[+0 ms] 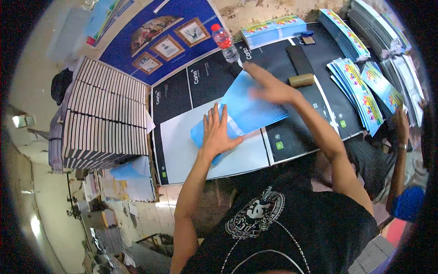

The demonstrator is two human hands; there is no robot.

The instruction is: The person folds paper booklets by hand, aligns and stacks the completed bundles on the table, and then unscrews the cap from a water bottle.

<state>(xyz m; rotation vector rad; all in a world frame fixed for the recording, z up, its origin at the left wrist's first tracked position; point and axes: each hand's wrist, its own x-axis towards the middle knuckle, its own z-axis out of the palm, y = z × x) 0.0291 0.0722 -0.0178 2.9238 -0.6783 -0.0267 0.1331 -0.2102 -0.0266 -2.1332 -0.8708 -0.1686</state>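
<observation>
Blue sheets [246,112]: thin, floppy, slippery; grip at edges. Your L hand [216,132] presses flat, fingers spread; R hand [273,91] blurred, fingers unclear.

one plastic bottle [224,42], one cardboard roll [301,80], two hands

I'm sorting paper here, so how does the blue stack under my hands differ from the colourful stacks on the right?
The blue stack is plain light blue; the colourful stacks carry bright printed pictures. The blue stack lies under the left hand and right hand; the colourful stacks lie untouched. Both are fanned paper stacks on the table.
</observation>
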